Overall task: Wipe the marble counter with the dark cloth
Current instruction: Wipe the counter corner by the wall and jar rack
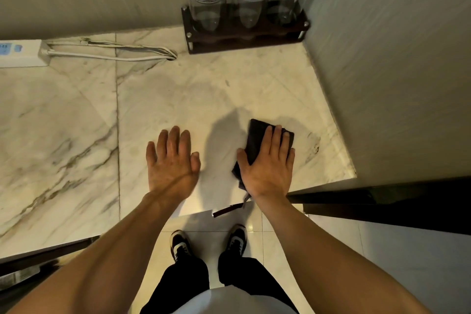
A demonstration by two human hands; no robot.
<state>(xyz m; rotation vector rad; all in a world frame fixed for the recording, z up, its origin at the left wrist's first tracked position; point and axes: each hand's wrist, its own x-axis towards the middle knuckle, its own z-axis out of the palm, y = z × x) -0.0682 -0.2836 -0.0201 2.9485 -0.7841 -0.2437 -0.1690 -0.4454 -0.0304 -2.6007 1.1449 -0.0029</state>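
Note:
The dark cloth point(256, 136) lies folded on the white, grey-veined marble counter point(178, 94) near its front right corner. My right hand point(267, 166) presses flat on top of the cloth, fingers spread, covering its near half; a strip of the cloth trails off the counter's front edge. My left hand point(172, 160) rests palm down on the bare marble to the left of the cloth, fingers together and holding nothing.
Three glass jars with brown lids stand in a dark wooden rack point(244, 38) at the back right corner. A white power strip point(23, 53) with cables point(114, 51) lies at the back left. A wall point(395, 71) borders the counter's right side. Dark marks point(314, 146) stain the marble right of the cloth.

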